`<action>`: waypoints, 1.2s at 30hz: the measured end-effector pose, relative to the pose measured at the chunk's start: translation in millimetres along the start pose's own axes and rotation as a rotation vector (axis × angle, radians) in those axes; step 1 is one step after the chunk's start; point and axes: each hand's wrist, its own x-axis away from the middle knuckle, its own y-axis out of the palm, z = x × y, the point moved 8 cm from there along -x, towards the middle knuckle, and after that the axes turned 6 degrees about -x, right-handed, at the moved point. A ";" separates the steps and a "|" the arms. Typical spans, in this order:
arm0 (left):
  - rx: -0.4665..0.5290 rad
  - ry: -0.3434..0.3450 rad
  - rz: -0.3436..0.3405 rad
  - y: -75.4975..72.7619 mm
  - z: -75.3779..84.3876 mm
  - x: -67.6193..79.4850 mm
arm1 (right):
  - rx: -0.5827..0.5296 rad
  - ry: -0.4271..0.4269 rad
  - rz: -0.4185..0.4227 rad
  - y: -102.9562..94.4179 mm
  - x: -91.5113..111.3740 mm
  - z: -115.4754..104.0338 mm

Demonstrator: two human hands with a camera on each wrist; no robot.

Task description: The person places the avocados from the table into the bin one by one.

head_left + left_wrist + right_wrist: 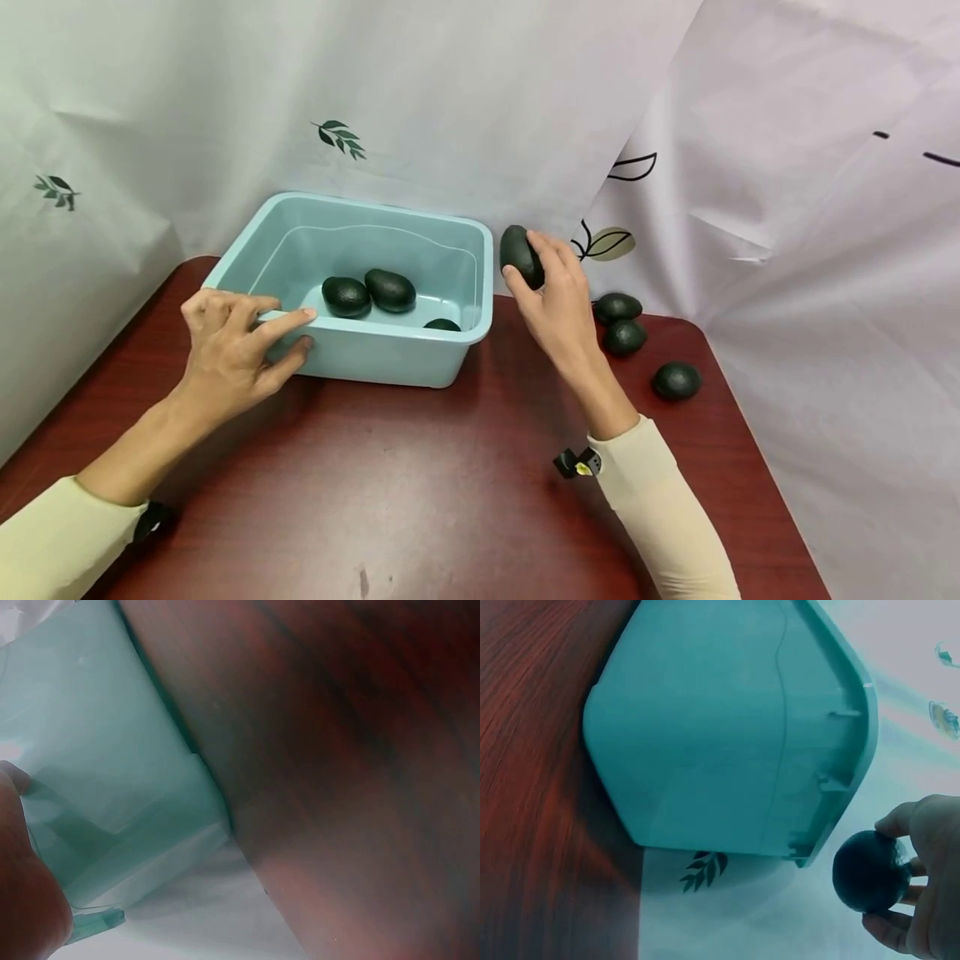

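Note:
A light blue plastic tub (375, 354) stands at the back of the table. Inside it lie two dark green avocados (347, 297) side by side, and a third avocado (442, 325) shows only its top above the front rim. My left hand (232, 342) grips the tub's front rim near its left corner, thumb outside the wall. Just right of the tub, in the air, my right hand (558, 296) holds another avocado (519, 254) between thumb and fingers. The right wrist view shows this held avocado (870, 871) apart from the tub's outer wall (697, 742).
To the right on the dark red table (420, 483), two avocados (625, 337) lie touching or nearly so, with another avocado (677, 381) nearer the table's right edge. White sheeting (450, 100) with leaf prints hangs behind the tub and along the sides.

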 end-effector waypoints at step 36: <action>0.009 0.002 -0.006 0.9 -3.3 2.4 | -0.027 -0.332 -0.279 45.9 17.8 -73.3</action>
